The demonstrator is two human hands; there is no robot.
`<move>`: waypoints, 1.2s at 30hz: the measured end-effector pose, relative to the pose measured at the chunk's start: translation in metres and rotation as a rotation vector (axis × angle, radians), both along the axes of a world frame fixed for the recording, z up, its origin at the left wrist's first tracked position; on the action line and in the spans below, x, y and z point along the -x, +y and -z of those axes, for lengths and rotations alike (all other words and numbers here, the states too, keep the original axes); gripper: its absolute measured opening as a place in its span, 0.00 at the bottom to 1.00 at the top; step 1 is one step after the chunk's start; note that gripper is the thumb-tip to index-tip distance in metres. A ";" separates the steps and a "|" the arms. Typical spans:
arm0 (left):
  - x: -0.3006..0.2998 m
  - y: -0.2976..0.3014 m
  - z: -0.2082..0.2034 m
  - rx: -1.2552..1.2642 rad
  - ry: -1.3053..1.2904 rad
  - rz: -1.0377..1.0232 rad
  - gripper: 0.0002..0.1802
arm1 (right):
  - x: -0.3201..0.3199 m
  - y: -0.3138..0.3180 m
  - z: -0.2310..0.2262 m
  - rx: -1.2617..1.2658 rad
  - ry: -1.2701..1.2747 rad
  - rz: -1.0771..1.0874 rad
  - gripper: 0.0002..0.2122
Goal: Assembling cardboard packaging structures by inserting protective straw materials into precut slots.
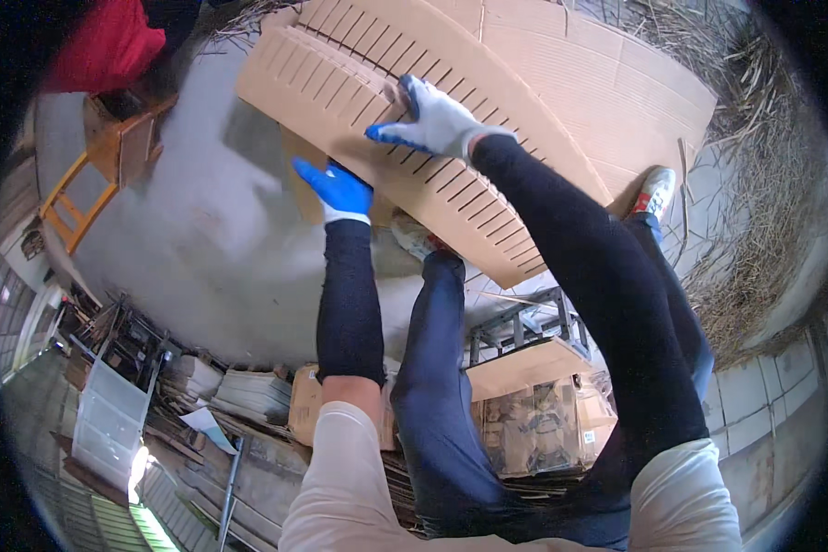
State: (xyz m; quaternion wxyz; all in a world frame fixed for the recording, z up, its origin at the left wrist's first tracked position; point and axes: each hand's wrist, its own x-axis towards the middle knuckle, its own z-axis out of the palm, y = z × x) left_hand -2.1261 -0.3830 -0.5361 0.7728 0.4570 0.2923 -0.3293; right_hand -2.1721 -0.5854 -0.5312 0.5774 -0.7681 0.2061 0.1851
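A long slotted cardboard piece [488, 198] slants across the upper middle, with rows of dark cuts and layered strips. My right hand [437, 120], in a white glove with blue fingertips, is over its slotted face. Its thumb and fingers are spread; whether they touch the cardboard is unclear. My left hand [340, 191], in a blue and white glove, is at the near left edge of the cardboard. Its thumb sticks out to the left, while the other fingers are hidden at or beneath that edge.
A flat cardboard sheet [589, 92] lies behind to the right, beside dry stalks [754, 230]. At left stands a wooden chair [87, 189] near a red cloth [110, 46]. Cardboard boxes [534, 428] and a dark low stool [524, 327] are near my legs.
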 end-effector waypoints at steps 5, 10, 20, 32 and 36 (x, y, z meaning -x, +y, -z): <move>-0.027 -0.016 0.000 -0.078 -0.084 0.081 0.46 | -0.021 0.009 0.001 -0.101 0.061 0.030 0.51; -0.027 -0.024 -0.011 -0.105 -0.077 0.094 0.45 | -0.031 0.017 -0.005 0.060 0.231 -0.043 0.52; -0.025 -0.027 -0.020 -0.036 0.011 0.125 0.47 | -0.024 0.019 0.006 0.137 0.108 0.010 0.49; 0.087 0.029 -0.002 0.084 0.343 -0.084 0.59 | 0.218 -0.115 -0.030 0.126 0.193 0.546 0.32; 0.122 0.040 -0.034 -0.162 0.486 -0.028 0.63 | 0.284 -0.150 -0.092 0.146 0.362 0.601 0.24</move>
